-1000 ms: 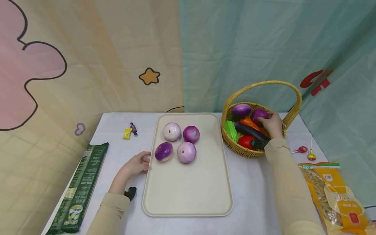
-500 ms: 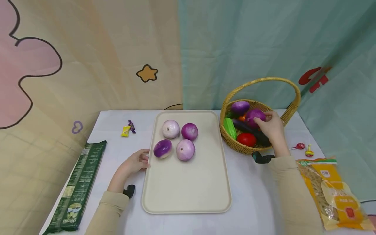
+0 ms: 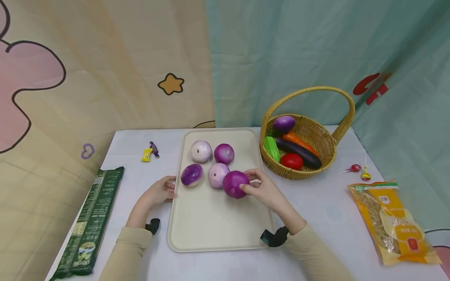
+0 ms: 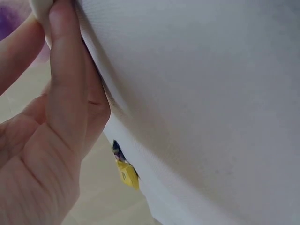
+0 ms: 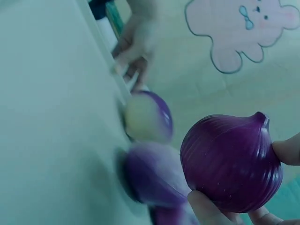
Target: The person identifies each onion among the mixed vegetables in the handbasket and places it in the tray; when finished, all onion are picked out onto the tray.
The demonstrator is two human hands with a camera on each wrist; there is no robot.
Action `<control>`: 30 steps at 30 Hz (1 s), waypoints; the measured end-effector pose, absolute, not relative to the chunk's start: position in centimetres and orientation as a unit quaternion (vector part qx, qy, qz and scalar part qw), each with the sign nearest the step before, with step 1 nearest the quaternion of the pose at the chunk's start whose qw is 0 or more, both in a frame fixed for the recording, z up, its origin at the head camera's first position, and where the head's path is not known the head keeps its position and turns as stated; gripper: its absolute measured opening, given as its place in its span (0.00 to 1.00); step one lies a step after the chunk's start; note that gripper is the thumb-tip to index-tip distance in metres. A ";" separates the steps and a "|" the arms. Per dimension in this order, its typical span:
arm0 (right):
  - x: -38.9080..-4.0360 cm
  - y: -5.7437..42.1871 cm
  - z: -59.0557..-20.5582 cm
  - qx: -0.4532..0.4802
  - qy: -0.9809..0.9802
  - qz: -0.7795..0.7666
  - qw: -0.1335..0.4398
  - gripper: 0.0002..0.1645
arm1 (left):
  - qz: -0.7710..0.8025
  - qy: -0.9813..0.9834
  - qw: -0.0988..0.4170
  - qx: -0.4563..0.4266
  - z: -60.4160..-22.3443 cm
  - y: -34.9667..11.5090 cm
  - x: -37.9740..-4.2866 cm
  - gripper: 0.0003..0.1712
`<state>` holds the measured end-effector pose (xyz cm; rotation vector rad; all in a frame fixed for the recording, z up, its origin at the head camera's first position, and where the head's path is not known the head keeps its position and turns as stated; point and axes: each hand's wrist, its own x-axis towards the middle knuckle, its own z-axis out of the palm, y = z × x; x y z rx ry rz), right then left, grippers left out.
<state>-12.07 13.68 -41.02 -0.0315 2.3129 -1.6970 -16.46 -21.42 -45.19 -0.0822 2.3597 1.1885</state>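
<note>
Over the middle of the cream tray (image 3: 218, 226), my right hand (image 3: 263, 189) holds a purple onion (image 3: 236, 184) between thumb and fingers. The right wrist view shows this onion (image 5: 232, 164) with its pointed stem end up. My left hand (image 3: 159, 191) grips the tray's left rim; up close, thumb and fingers of the left hand (image 4: 61, 103) pinch that edge. On the tray lie two pale purple onions, the rear one (image 3: 201, 151) and the front one (image 3: 218, 175), a darker onion (image 3: 224, 153), and a purple-and-white round vegetable (image 3: 191, 175).
A wicker basket (image 3: 299, 175) at the back right holds a purple round vegetable (image 3: 284, 124), an eggplant (image 3: 299, 152), a carrot (image 3: 291, 137), a tomato (image 3: 291, 161) and a green vegetable (image 3: 271, 149). Candies (image 3: 147, 154), lollipops (image 3: 356, 168), a green packet (image 3: 89, 222) and a yellow bag (image 3: 393, 222) lie around.
My right hand has lifted the purple onion out of the basket and carried it left over the tray. My left hand stays at the tray's left rim.
</note>
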 end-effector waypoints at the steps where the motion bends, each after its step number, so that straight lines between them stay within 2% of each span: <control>1: -11.9 12.6 -41.6 -0.018 0.794 -0.588 0.151 0.29 | 0.435 0.865 0.247 -0.031 -45.2 -21.4 -16.5 0.38; 6: -11.4 8.4 -43.9 -0.063 0.801 -0.560 0.202 0.28 | 0.439 0.862 0.251 -0.033 -45.2 -21.2 -16.5 0.39; 13: -11.6 6.2 -45.5 -0.079 0.815 -0.542 0.188 0.28 | 0.437 0.863 0.251 -0.034 -45.1 -21.0 -16.6 0.39; 19: -11.6 5.8 -46.3 -0.047 0.797 -0.570 0.194 0.27 | 0.437 0.864 0.248 -0.026 -45.0 -21.1 -16.7 0.38; 24: -11.4 6.1 -45.9 -0.061 0.811 -0.549 0.191 0.29 | 0.435 0.864 0.250 -0.033 -44.9 -21.3 -16.4 0.38; 30: -11.8 8.7 -43.4 -0.060 0.852 -0.501 0.138 0.25 | 0.440 0.863 0.247 -0.025 -44.9 -21.3 -16.3 0.38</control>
